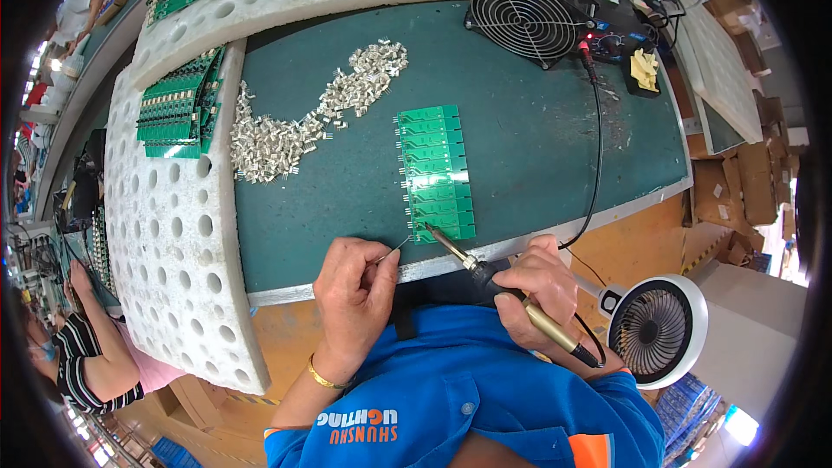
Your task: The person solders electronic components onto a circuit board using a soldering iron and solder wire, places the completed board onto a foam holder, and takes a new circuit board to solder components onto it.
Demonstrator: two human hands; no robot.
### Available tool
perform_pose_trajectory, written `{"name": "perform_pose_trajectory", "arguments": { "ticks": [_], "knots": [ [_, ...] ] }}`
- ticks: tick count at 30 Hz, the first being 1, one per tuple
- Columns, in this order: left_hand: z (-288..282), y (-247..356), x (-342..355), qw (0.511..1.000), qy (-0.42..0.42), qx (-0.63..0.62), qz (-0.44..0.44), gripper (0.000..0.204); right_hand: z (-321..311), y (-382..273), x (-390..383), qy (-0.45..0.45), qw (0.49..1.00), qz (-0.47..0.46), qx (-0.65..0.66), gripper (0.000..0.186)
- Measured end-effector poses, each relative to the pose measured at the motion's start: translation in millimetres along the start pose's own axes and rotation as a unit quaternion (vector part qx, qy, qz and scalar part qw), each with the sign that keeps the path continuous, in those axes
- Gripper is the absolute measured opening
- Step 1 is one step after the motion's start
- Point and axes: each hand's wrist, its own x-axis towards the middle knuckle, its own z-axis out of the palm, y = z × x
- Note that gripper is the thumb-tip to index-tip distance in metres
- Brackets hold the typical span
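Note:
A green circuit board panel lies on the dark green bench mat, with small connectors along its left edge. My right hand is closed around a soldering iron, whose tip meets the near left part of the panel. Between the thumb and fingertips of my left hand is a thin strand of solder wire, its end at the panel's near left corner. A heap of small white connectors spreads over the mat beyond my left hand.
White foam boards with holes border the left and far sides, carrying stacked green boards. A black fan, a soldering station and a yellow sponge stand far right. A white fan is near my right arm. Another person sits left.

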Motion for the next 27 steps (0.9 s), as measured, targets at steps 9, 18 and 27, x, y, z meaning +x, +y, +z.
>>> {"name": "perform_pose_trajectory", "arguments": {
  "ticks": [9, 18, 27],
  "knots": [
    [0.6, -0.1, 0.0, 1.000, -0.002, 0.005, -0.002, 0.011, 5.3, 1.4, -2.7, 0.013, 1.000, -0.003, 0.011, 0.020],
    [4.8, -1.6, 2.5, 1.000, -0.005, 0.000, 0.000, 0.012, 9.3, 2.5, -3.8, 0.009, 1.000, -0.004, -0.002, 0.021],
    [2.3, 0.0, 2.7, 1.000, -0.017, -0.011, -0.009, 0.012, 7.6, 1.7, -5.4, 0.002, 1.000, -0.010, 0.000, 0.019]
  ]
}}
